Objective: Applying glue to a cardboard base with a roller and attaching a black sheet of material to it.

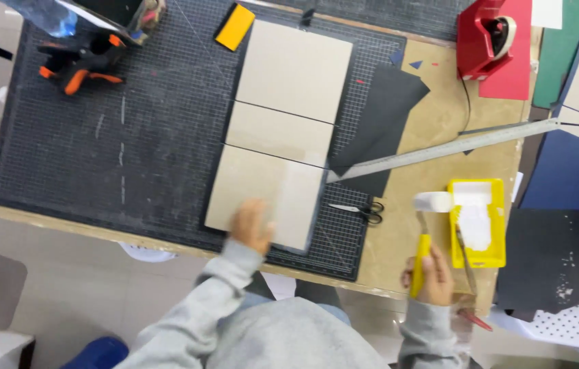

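Note:
My left hand (250,225) rests flat on the near edge of the closest of three grey cardboard panels (272,130) lying in a row on a dark sheet. My right hand (428,275) grips the yellow handle of a small paint roller (426,232), whose white roller head sits beside a yellow tray (496,222) holding white glue. The near panel has a paler strip on its right side. Both sleeves are grey.
A dark gridded cutting mat (132,130) covers the table. Black scissors (361,210) lie right of the panels. A long metal ruler (453,147), a red tape dispenser (486,37), an orange-black clamp (81,61), a yellow scraper (235,27) and dark paper sheets (552,256) surround it.

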